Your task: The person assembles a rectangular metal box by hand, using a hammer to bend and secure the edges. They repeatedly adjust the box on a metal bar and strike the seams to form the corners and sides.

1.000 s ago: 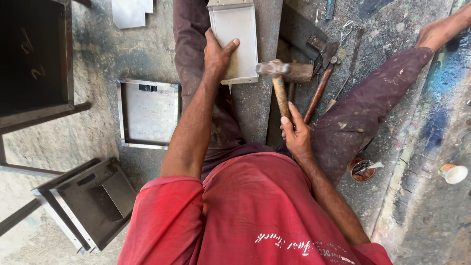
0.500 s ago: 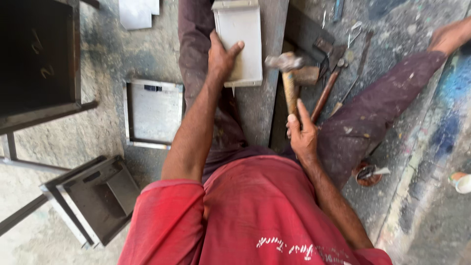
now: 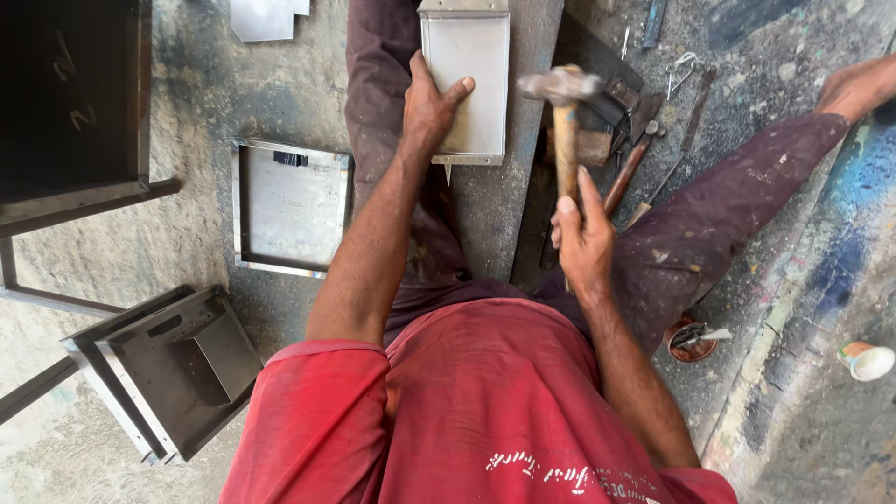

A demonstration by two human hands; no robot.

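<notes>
Lifting now: my right hand (image 3: 583, 238), clenched on the hammer (image 3: 563, 121) handle, has raised the head higher than 1 second ago, above the floor. My left hand (image 3: 431, 107) still presses the metal tray (image 3: 467, 84) flat. I judge a strike is being readied.

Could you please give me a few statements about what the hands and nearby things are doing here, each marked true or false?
1. The right hand grips a hammer by its wooden handle. True.
2. The left hand rests on a metal tray. True.
3. The hammer's head lies flat on the floor. False: it is raised, beside the tray.
4. A second tray lies on the floor beyond the left arm. True.
5. The left hand holds a paper cup. False: a cup stands far off on the right, untouched.
</notes>
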